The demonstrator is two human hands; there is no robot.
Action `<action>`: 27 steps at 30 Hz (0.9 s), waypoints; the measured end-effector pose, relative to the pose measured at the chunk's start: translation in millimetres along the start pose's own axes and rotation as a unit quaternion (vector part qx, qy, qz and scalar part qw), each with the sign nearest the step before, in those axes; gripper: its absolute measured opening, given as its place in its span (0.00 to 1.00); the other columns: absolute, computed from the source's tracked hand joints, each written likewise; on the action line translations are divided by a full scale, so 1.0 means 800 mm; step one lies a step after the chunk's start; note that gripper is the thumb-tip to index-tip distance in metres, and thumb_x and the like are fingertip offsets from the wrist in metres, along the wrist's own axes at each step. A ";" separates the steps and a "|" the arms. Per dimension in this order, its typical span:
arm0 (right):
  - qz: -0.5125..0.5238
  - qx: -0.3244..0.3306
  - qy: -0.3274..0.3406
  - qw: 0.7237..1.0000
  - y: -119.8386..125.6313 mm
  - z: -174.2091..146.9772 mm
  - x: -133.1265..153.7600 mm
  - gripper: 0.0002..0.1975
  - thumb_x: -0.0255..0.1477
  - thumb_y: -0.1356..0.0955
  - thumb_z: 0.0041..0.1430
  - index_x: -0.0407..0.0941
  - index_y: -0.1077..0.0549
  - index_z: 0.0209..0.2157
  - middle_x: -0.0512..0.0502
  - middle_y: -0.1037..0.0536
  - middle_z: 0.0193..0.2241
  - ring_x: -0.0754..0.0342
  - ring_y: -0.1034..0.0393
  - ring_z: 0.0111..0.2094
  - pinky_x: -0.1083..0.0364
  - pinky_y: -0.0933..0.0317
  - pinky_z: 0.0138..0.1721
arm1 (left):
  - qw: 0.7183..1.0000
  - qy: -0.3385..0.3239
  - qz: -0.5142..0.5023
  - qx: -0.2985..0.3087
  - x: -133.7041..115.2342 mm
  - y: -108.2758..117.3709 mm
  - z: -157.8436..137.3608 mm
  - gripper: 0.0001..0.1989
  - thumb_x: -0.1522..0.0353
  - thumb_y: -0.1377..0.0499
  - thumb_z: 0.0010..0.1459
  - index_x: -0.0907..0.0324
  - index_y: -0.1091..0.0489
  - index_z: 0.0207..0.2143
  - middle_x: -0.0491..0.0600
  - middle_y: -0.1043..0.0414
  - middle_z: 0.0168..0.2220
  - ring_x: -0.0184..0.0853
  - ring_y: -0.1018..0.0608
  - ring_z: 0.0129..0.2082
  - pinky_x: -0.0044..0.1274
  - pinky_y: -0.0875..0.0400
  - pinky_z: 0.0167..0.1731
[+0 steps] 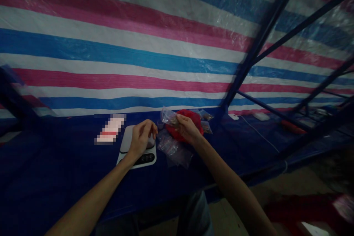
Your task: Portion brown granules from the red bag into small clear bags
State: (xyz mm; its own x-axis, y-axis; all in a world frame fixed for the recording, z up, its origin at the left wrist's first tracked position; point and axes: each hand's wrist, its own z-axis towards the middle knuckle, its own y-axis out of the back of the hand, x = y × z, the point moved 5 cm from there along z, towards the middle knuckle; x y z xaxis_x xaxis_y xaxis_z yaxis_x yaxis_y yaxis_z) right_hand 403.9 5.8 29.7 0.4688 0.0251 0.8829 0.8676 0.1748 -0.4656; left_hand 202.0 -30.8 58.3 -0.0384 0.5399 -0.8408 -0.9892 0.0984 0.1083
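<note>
The right hand is pinching a bag just right of the left hand, which is partly covering the scale, its grip unclear.

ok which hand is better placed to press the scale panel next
Probably the left: the left hand is over the scale, while the right hand pinches a small clear bag near a red item.

Bare, slender forearms; the dimly lit trousers are probably blue denim.
</note>
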 end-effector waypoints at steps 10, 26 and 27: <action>-0.524 -0.087 0.142 0.835 0.104 -0.019 0.167 0.16 0.42 0.27 0.54 0.42 0.20 0.31 0.45 0.19 0.25 0.51 0.26 0.24 0.56 0.35 0.24 | 0.876 -0.342 0.321 0.115 -0.022 -0.031 -0.023 0.12 0.73 0.49 0.64 0.60 0.34 0.26 0.45 0.32 0.21 0.30 0.33 0.20 0.26 0.43 0.25; -0.871 0.089 0.101 0.472 0.012 0.035 0.141 0.08 0.31 0.30 0.62 0.45 0.19 0.40 0.42 0.17 0.36 0.49 0.26 0.37 0.56 0.48 0.31 | 0.863 -0.358 0.343 0.100 -0.018 -0.028 -0.021 0.17 0.74 0.51 0.66 0.59 0.36 0.23 0.45 0.33 0.20 0.30 0.33 0.19 0.26 0.43 0.24; -0.870 0.080 0.105 0.475 0.012 0.035 0.145 0.07 0.29 0.30 0.62 0.44 0.19 0.38 0.42 0.18 0.35 0.51 0.27 0.35 0.56 0.48 0.30 | 0.863 -0.356 0.344 0.101 -0.018 -0.028 -0.021 0.17 0.74 0.51 0.65 0.59 0.35 0.23 0.45 0.33 0.20 0.30 0.33 0.19 0.27 0.43 0.24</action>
State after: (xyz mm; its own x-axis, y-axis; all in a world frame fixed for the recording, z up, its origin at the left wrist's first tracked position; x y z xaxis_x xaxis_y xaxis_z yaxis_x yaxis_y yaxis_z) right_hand 461.6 38.1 129.1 -0.9141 -0.3902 -0.1105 -0.0435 -0.1766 0.9833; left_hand 222.0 -54.6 59.0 -0.4388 0.8985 -0.0092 -0.7201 -0.3455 0.6017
